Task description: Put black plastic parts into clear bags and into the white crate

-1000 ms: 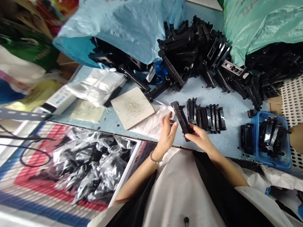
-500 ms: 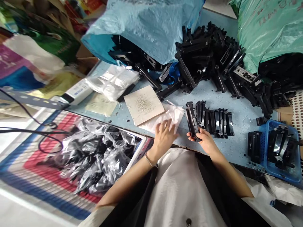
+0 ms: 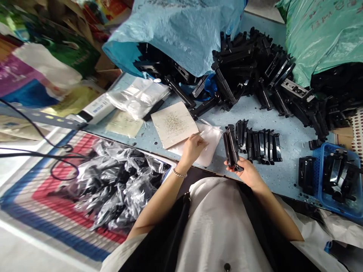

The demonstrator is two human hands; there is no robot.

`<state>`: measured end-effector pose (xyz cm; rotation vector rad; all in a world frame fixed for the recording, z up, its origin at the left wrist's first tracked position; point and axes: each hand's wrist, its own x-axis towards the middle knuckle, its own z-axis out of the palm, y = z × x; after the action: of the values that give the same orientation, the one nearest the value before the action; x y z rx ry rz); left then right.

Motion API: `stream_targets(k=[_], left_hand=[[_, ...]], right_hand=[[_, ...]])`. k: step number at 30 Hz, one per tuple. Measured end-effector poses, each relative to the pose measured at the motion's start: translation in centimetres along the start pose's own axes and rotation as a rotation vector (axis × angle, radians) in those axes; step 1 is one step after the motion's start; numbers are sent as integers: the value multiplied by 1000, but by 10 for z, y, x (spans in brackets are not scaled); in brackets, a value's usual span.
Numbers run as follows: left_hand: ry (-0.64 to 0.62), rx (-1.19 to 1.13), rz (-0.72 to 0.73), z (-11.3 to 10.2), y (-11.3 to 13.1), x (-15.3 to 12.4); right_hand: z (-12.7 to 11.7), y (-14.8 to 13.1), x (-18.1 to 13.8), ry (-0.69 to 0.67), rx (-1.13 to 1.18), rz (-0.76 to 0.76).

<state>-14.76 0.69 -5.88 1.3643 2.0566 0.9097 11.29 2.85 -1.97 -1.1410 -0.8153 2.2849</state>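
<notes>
My left hand is above a stack of thin white-clear plastic bags, its fingers drawn together in a pinch. Whether a bag's edge is between the fingertips is too small to make out. My right hand is closed around the near end of slim black plastic parts, which lie side by side and point away from me. Just right of them, several similar black parts stand in a row on the blue table. A square beige board with small grains on it overlaps the bags.
A heap of black parts spreads at the back beside a blue bag and a green bag. A blue basket with black parts stands at right. Below left, a crate holds bagged black parts.
My left hand has gone from spread fingers on the plastic bags to a pinch, shifting slightly up. My right hand still holds the black parts, now turned a little.
</notes>
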Motion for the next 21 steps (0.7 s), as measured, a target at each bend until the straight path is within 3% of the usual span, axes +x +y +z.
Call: stream_targets(k=[5, 8, 11, 13, 16, 21], left_hand=[[-24, -121, 4, -8, -4, 2], [-57, -146, -87, -8, -3, -1], [-14, -147, -126, -12, -5, -7], [47, -45, 3, -14, -9, -9], [39, 84, 239, -18, -16, -10], [20, 94, 296, -29, -16, -15]], right_hand=[[-3, 4, 1, -139, 231, 153], [1, 13, 10, -300, 371, 307], [3, 21, 17, -345, 437, 457], [5, 24, 18, -330, 474, 475], [9, 24, 17, -352, 529, 450], [21, 32, 29, -353, 639, 657]])
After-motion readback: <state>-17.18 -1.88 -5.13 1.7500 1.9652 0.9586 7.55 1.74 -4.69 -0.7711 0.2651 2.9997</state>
